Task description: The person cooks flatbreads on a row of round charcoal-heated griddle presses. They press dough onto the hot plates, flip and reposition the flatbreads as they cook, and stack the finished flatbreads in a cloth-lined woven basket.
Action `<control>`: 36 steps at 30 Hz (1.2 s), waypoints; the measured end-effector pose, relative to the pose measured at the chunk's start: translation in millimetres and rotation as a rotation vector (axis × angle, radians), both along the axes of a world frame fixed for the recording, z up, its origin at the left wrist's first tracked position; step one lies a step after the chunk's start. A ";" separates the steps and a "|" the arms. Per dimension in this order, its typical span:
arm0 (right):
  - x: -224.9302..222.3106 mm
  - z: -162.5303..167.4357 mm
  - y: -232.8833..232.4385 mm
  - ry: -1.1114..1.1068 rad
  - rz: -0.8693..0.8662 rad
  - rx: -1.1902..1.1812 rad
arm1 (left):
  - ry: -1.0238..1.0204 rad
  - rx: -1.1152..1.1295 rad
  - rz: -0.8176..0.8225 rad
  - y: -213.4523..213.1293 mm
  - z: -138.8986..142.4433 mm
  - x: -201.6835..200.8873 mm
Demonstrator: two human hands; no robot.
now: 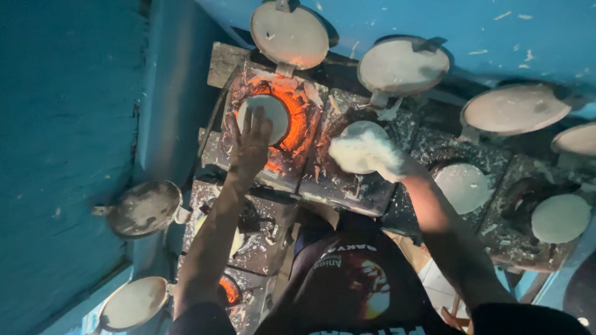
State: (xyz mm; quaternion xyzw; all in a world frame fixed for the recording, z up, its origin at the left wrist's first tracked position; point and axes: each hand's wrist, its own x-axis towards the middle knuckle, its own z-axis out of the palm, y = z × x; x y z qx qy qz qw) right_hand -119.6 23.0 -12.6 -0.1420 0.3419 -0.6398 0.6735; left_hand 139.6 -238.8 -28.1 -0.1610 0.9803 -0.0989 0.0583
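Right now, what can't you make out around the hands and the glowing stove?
- Left hand: covers part of the white disc; contact unclear.
- Right hand: coated in white and blurred, so its grip cannot be told.
- Lower glowing stove: mostly hidden by the left forearm.
- Far-right lid: cut off by the frame edge.

6 open round lids [289, 34]; 4 white discs [560, 218]; 2 hands [250, 144]

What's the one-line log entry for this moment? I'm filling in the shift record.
left hand: flat on white disc over glowing burner | right hand: batter-coated, on next disc | lids: open
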 end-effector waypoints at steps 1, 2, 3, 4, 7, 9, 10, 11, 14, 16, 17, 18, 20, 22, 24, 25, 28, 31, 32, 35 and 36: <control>1.3 2.8 0.0 -0.011 0.018 -0.030 | 0.084 0.093 0.012 -3.3 0.1 1.1; 1.6 3.0 -2.5 -0.019 -0.038 -0.042 | 0.169 0.186 0.019 -8.6 0.5 0.1; 2.4 2.0 -6.5 -0.027 -0.092 -0.058 | 0.255 0.279 0.024 -14.8 2.4 -2.4; 3.0 -1.1 -12.7 -0.004 -0.152 -0.054 | 0.348 0.445 0.054 -22.7 5.9 -5.3; 11.9 -16.6 -40.2 0.496 -0.263 0.309 | 0.597 0.866 0.239 -57.1 25.7 -12.5; 15.7 -21.7 -52.6 0.134 -0.051 0.254 | 0.709 1.056 0.494 -70.1 46.7 -8.4; 16.9 -22.8 -60.0 0.081 0.017 0.185 | 0.779 1.089 0.535 -71.6 61.1 2.8; 19.1 -23.1 -66.7 0.080 0.047 0.126 | 0.849 1.120 0.580 -70.0 76.0 16.9; 27.8 -24.1 -101.5 0.352 -0.014 0.009 | 0.871 0.914 0.526 -44.9 125.1 100.1; 40.5 -29.4 -137.7 0.801 0.029 -0.170 | 0.800 0.729 0.581 -8.7 139.4 151.9; 51.3 -34.6 -159.8 1.068 0.055 -0.300 | 0.758 0.633 0.609 7.8 142.9 178.6; 64.0 -40.3 -181.6 1.322 0.090 -0.461 | 0.744 0.604 0.624 24.1 141.4 201.2; 90.0 -51.7 -216.7 1.781 0.123 -0.716 | 0.693 0.494 0.644 58.3 123.3 231.9; 117.6 -55.3 -239.4 2.214 0.127 -0.742 | 0.626 0.413 0.714 97.4 95.3 252.8; 137.7 -63.3 -240.1 2.207 0.115 -0.591 | 0.599 0.467 0.847 131.5 62.5 270.3; 148.7 -66.0 -235.0 2.201 0.122 -0.523 | 0.598 0.519 0.924 150.0 47.5 279.6; 181.1 -67.0 -211.0 2.190 0.104 -0.338 | 0.712 0.575 0.998 182.6 10.8 301.2; 193.5 -59.3 -186.2 2.393 0.315 -0.391 | 0.794 0.610 0.988 191.9 -4.5 315.0; 192.6 -55.1 -184.9 2.394 0.347 -0.355 | 0.802 0.631 0.976 191.4 -4.8 317.4; 182.5 -39.3 -198.0 2.329 0.386 -0.066 | 0.612 0.577 0.907 189.3 5.5 320.9; 180.0 -33.5 -206.7 2.290 0.383 0.090 | 0.630 0.597 0.898 190.8 11.5 320.3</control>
